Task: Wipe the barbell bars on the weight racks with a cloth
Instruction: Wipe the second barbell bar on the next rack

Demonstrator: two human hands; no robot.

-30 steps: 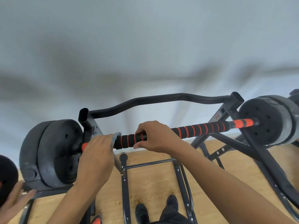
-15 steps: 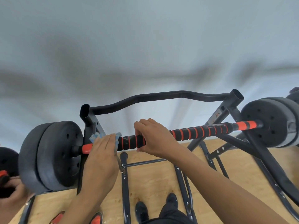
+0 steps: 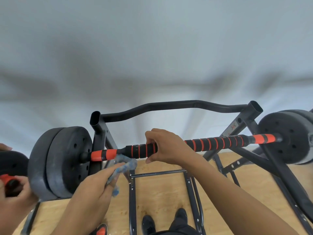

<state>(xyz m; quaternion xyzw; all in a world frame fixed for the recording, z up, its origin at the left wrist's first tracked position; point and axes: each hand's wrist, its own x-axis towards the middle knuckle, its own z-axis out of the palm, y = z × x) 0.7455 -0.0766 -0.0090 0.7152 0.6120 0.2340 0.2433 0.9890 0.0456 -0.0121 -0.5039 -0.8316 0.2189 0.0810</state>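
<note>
Resting across the rack [image 3: 100,131], the barbell bar [image 3: 218,142] has the right hand [image 3: 166,146] curled around its middle from above. The left hand [image 3: 98,182] sits just below it, fingers pinching a crumpled blue cloth [image 3: 126,164].

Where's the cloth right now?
Lower left of centre in the head view: the blue cloth is bunched in the left hand, just under the barbell bar, beside the left plates.

one barbell bar [image 3: 211,143] lies across one black rack [image 3: 169,106], with two dark weight plates [image 3: 67,160] at its left end and two more [image 3: 286,138] at its right. one blue cloth [image 3: 123,165] shows, three hands, and two black shoes [image 3: 149,223].
</note>
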